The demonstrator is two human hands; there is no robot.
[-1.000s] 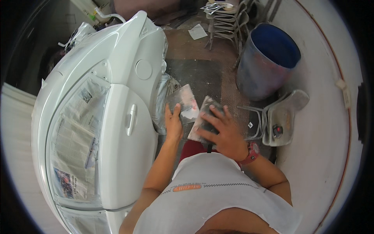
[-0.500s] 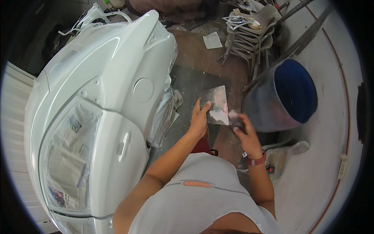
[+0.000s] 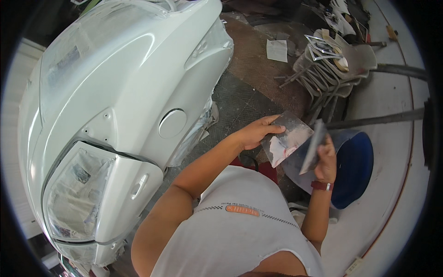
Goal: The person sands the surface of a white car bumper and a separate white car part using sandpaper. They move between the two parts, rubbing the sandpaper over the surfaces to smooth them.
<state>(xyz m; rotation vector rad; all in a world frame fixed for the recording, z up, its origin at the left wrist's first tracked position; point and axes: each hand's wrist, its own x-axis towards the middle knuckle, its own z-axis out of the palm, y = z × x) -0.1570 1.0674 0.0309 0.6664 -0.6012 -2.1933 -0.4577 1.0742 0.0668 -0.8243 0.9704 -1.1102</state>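
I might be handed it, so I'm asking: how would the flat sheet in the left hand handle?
The sheet is probably fairly stiff: gripped near one edge by the left hand, it shows no obvious sag. It looks thin, so likely light. The white-and-pink smear could make that part slippery if wet.

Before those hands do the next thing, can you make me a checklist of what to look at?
1. Left hand has the flat plate: ok, gripped near its edge.
2. Pinkish-white paste on that plate: ok.
3. Right hand has the flat piece: ok.
4. Paste on the flat piece: cannot tell, it's blurred.
5. Car side window covered: ok.
6. Floor tidy: not ok, a paper sheet lies there.
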